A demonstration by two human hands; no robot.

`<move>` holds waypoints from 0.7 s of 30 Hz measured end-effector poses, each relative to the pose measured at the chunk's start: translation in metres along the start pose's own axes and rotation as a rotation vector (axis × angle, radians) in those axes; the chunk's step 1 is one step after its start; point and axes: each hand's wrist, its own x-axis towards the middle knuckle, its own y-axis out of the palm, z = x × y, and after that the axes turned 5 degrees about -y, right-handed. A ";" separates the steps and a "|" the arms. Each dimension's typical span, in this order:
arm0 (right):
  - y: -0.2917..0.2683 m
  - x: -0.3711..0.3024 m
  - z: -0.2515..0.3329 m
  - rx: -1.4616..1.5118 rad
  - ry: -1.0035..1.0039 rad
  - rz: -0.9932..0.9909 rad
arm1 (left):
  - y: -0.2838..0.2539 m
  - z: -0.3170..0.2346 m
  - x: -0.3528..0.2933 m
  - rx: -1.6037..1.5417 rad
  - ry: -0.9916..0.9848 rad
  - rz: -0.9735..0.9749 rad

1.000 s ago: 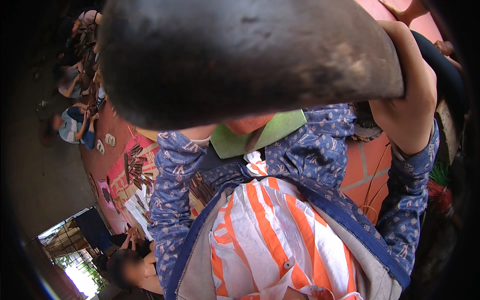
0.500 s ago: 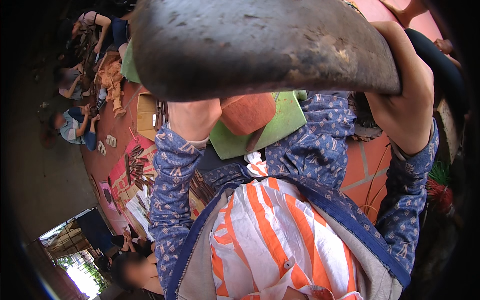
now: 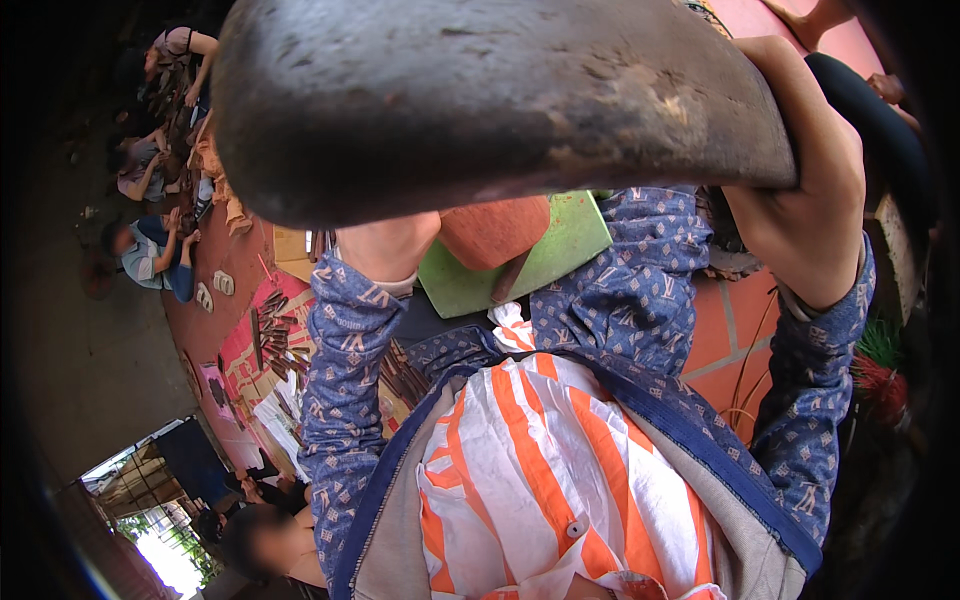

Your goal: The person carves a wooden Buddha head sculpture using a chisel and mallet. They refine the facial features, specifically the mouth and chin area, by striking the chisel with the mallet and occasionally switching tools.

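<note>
A large dark brown block-like thing [image 3: 500, 110], worn and smooth with a rounded left end, fills the top of the head view very close up. I cannot make out its exact kind. My right hand [image 3: 825, 150] bends round its right end, with the fingertips mostly hidden behind it. Only the wrist and lower part of my left hand [image 3: 390, 243] show under its lower edge; those fingers are hidden. Beside that hand, a reddish-brown block [image 3: 497, 232] rests on a green plastic surface [image 3: 570, 240]. A short dark stick [image 3: 510, 280] lies against it at the near side.
Bundles of brown sticks [image 3: 275, 330] lie on red sheeting to the left, near pale slippers [image 3: 223, 283]. Several people sit along the far left, and one person [image 3: 285, 540] is at lower left. Green and red bristles [image 3: 880, 370] stand at right.
The dark block has shifted left, its left end dropping a little and covering more of the green surface. My right hand has moved slightly left with it.
</note>
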 end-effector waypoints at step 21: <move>0.011 0.004 0.001 -0.011 0.073 -0.039 | -0.004 -0.005 0.009 0.062 -0.024 0.072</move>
